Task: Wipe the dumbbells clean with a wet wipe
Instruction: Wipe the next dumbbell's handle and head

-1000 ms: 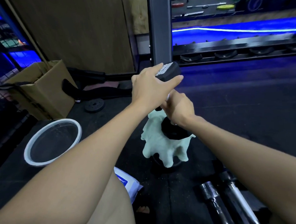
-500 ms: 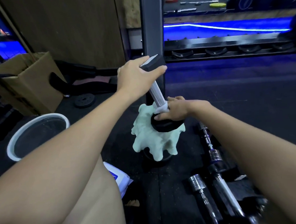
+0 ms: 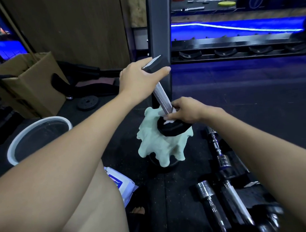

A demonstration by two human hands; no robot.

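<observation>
A black hex dumbbell (image 3: 163, 100) with a knurled steel handle stands tilted on end. Its lower head (image 3: 173, 128) rests on a pale green cloth (image 3: 158, 147) draped over a round black object. My left hand (image 3: 140, 77) grips the upper head from above. My right hand (image 3: 185, 110) pinches a white wet wipe (image 3: 168, 118) against the base of the handle, on top of the lower head. A pack of wet wipes (image 3: 120, 183) lies on the floor by my knee.
Chrome-handled dumbbells (image 3: 226, 188) lie on the floor at the right. A white-rimmed bowl (image 3: 36, 137) sits at the left, a cardboard box (image 3: 28, 83) behind it, a small weight plate (image 3: 88, 102) nearby. A grey rack post (image 3: 158, 29) and a rack with saddles stand behind.
My right hand has slid the wipe down the handle to the lower head. My left hand keeps its grip on the upper head, and the dumbbell stays tilted.
</observation>
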